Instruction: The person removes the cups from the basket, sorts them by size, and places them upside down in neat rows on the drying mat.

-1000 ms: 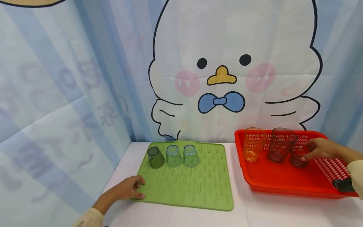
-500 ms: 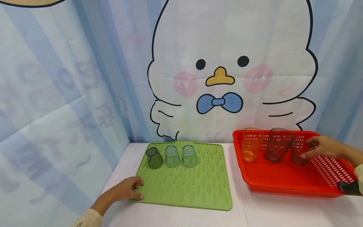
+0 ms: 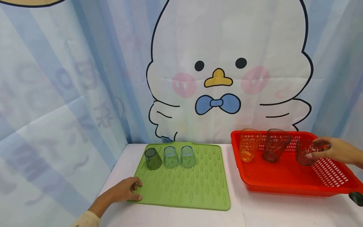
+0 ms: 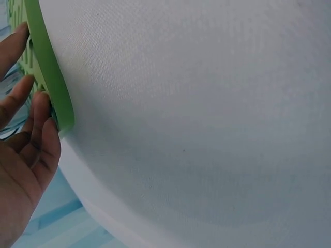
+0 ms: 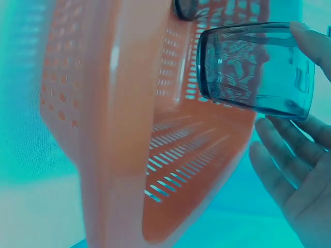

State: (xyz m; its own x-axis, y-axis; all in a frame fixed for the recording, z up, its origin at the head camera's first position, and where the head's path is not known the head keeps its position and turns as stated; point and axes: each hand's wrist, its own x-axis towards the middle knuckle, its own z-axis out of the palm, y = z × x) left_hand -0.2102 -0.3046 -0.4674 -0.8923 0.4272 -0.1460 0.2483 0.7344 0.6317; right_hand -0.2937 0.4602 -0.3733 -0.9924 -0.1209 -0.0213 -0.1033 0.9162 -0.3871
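My right hand (image 3: 330, 150) holds a clear drinking glass (image 3: 305, 154) by its rim, thumb on one side and fingers on the other. In the right wrist view this glass (image 5: 253, 70) shows a patterned wall and a thick base, inside the red basket's (image 3: 283, 188) outline. Left of it stand an orange-tinted glass (image 3: 249, 145) and a greyish glass (image 3: 275, 145). My left hand (image 3: 124, 190) rests at the near left corner of the green drying mat (image 3: 184, 189), fingertips at the mat's edge (image 4: 49, 67) in the left wrist view.
On the mat's back left, a dark green glass (image 3: 153, 159) and two pale blue glasses, one in the middle (image 3: 170, 157) and one to its right (image 3: 188, 157), stand upside down in a row. A printed curtain (image 3: 218, 37) hangs behind the white table (image 3: 236, 201).
My right hand has moved right with its glass, widening the gap to the greyish glass. My left hand stays at the mat corner. The head view has turned slightly right.
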